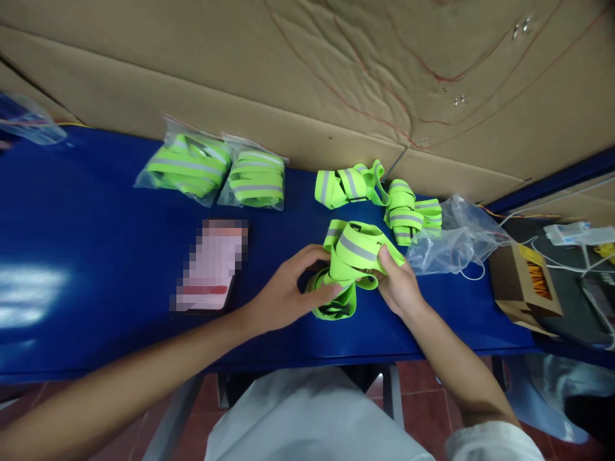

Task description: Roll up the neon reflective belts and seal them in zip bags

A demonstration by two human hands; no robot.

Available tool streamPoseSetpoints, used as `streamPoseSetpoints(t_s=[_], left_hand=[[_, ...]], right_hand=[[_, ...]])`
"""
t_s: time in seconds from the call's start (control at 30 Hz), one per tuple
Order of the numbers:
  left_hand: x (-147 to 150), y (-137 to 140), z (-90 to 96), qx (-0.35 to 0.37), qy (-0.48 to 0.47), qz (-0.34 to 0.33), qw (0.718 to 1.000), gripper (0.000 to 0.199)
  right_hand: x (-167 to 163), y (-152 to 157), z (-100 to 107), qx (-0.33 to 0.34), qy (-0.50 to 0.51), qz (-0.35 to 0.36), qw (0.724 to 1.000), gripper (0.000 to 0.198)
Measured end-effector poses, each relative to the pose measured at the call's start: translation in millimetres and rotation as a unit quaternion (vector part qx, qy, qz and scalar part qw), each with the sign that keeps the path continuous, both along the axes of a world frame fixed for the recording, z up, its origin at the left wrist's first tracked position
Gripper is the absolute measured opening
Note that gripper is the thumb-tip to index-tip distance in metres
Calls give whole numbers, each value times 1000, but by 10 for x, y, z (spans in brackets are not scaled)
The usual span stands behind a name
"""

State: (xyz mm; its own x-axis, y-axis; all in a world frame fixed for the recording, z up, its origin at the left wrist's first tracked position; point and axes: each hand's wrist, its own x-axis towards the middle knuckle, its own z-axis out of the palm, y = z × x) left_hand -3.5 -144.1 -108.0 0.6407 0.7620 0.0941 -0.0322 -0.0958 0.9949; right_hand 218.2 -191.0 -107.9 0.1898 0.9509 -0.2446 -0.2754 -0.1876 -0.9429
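Observation:
Between my hands, just above the blue table, is a bundled neon-yellow reflective strap [358, 246] with a grey stripe. My left hand [293, 291] grips its left, lower side, thumb across the coiled part. On the right, my right hand [398, 282] pinches a loose end of the same strap between thumb and fingers. Behind it lie another loosely folded reflective strap [353, 184] and a wound strap bundle [406, 211]. Some of the held strap's lower coil is hidden by my left fingers.
Two clear bags of straps [189, 168] lean by the cardboard wall [144, 89]. A phone [209, 266] lies left of my hands on the blue table [96, 256]. To the right are crumpled clear plastic bags [451, 240], a small open cardboard box [521, 288] and white cables.

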Motion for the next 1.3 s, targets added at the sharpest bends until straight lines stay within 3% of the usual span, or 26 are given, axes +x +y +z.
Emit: streamPoseSetpoints(t_s=[0.07,0.13,0.23,0.37,0.5,0.67,0.8,0.9,1.0,1.17,1.3], left_hand=[[19,-68,-11,42,25,-3,999,51],[34,-119,-26,43,39,10,998,51],[37,-121,-36,-42,21,36,998,37],[8,-30,7,-153,-47,81,984,29],[-13,32,78,-166,-29,77,983,19],[13,53,81,-196,-6,88,977,15],[15,58,32,-152,-7,84,985,20],[-10,31,25,-34,19,57,998,19],[-29,-24,26,48,53,65,995,15],[-34,-73,9,61,49,107,991,37],[-37,-33,35,107,176,110,972,25]], right_hand=[[14,-22,-64,16,-60,-10,998,52],[37,-41,-119,40,-110,-21,993,52],[57,-55,-159,62,-135,-39,988,50],[57,-8,-131,49,-101,-79,991,46],[57,69,-96,22,-48,-120,991,41],[12,60,-85,13,-32,-121,992,36],[-19,62,-43,33,-26,-195,980,40],[-21,100,-2,48,-30,-215,975,40],[-14,124,5,44,-34,-196,979,40],[3,62,-86,19,-53,-130,990,43],[-5,-35,-119,11,-108,-81,991,40]])
